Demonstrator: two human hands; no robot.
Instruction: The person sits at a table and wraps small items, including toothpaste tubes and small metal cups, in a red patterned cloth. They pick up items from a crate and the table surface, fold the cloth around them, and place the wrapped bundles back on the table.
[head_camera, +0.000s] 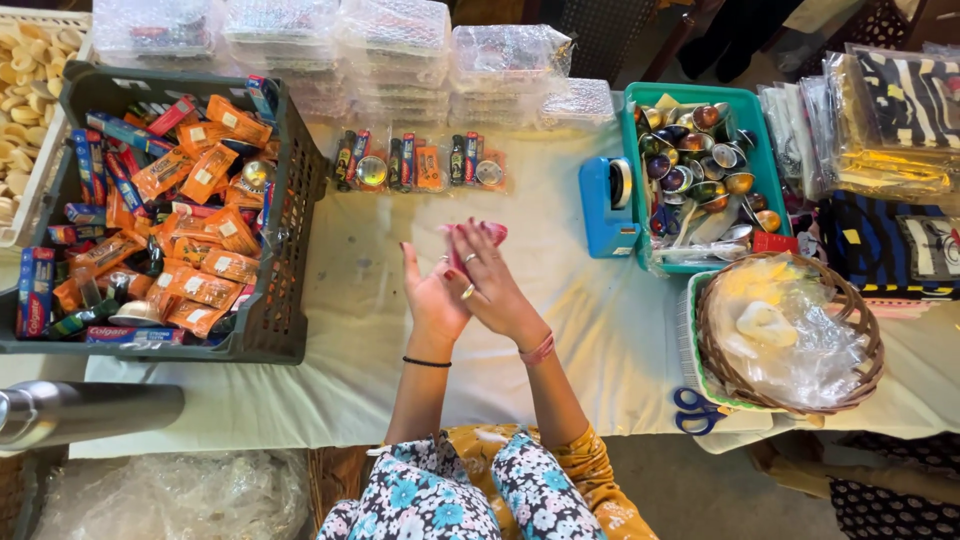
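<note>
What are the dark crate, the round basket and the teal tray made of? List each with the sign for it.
Dark crate: looks like moulded plastic, matt, with a regular lattice wall.
Round basket: seems woven wicker or cane, brown, with strands twisted along the rim.
Teal tray: probably plastic, smooth, with an even colour and a rounded rim.

A matt cream cloth (350, 330) covered the table, lightly creased. The dark crate (290, 200) looked like hard, dull plastic lattice, filled with glossy orange foil sachets (205, 175). The teal tub (765, 150) was smooth plastic and held shiny metal tins (700, 150) with a mirror finish. The basket (865, 340) was rough woven cane, lined with crinkled clear plastic film. The scissors (697, 410) had glossy blue plastic handles. The blue tape dispenser (605, 205) was smooth plastic.
</note>
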